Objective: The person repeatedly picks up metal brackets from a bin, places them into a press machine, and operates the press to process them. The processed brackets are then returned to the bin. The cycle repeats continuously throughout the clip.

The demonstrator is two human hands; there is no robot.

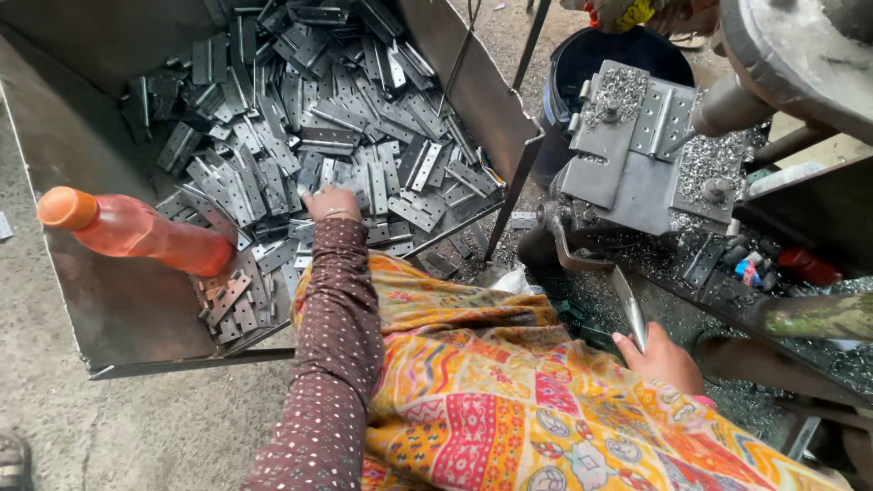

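The left hand [331, 202] is stretched out into the big metal bin [109, 300], palm down on the heap of flat metal plates [309, 127]. Its fingers are buried among the pieces, so I cannot tell whether they have closed on one or merely rest there. The plates are grey, punched with holes, and lie every which way, piled deepest toward the far wall of the bin, where the sloped sides let them slide together within an arm's reach of the seated person.

The right hand [662, 357] is wrapped tight around the end of a bent steel lever [600, 277], which runs up to the machine on the bench. From the grip, I judge it is the handle that works the press.

On the machine bed [627, 182] one plate [657, 116] of the same kind lies flat, set against a raised block, probably to keep it square. Curly metal shavings [705, 159] are heaped around it and spill over the bench.

An orange plastic bottle [136, 232] lies on its side across the near left edge of the bin, its cap pointing outward. A dark bucket [600, 59] stands behind the machine, just beside the bin's right wall. A bright patterned cloth [509, 400] covers the person's lap.
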